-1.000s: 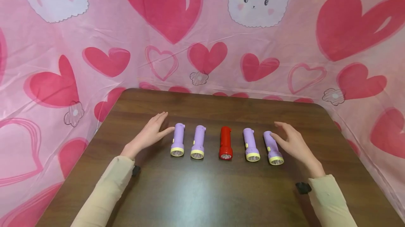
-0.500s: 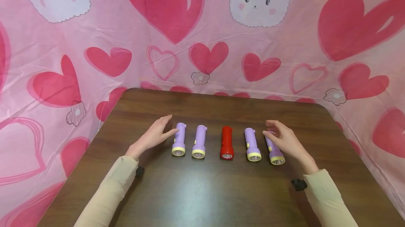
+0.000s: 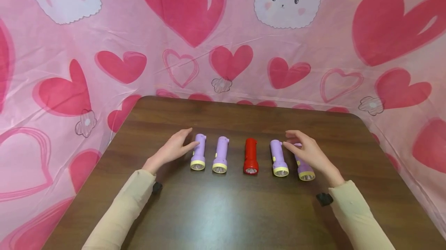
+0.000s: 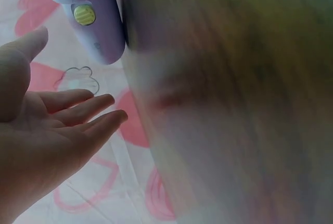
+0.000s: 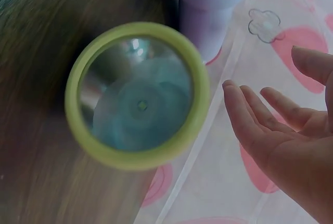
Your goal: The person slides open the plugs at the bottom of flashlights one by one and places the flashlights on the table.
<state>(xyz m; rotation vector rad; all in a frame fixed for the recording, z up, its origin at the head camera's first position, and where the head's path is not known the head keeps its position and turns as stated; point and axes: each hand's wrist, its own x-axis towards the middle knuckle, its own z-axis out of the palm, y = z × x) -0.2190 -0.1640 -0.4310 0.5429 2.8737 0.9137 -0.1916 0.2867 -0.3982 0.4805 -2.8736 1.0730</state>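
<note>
A row of flashlights lies on the table, yellow-rimmed or red heads toward me. My left hand (image 3: 170,150) hovers beside the leftmost purple flashlight (image 3: 198,156), its thumb overlapping the barrel in the head view; the left wrist view shows loose, spread fingers (image 4: 78,112) below that flashlight (image 4: 99,26). To the right of it lie another purple flashlight (image 3: 220,153) and a red flashlight (image 3: 251,153). My right hand (image 3: 311,153) is above the rightmost purple flashlight (image 3: 306,170), partly hiding it. Its thumb tip reaches the neighbouring purple flashlight (image 3: 277,155). Both palms hold nothing.
The brown wooden table (image 3: 223,211) has rounded far corners. Pink cloth (image 3: 230,33) printed with hearts and white animal faces hangs behind it and at both sides. A black band part (image 3: 325,199) sits at my right wrist, another (image 3: 157,187) at the left.
My right hand has moved left, across the rightmost flashlight toward its neighbour. My left hand has shifted slightly right, its thumb now over the leftmost flashlight. The flashlights keep their places on the table.
</note>
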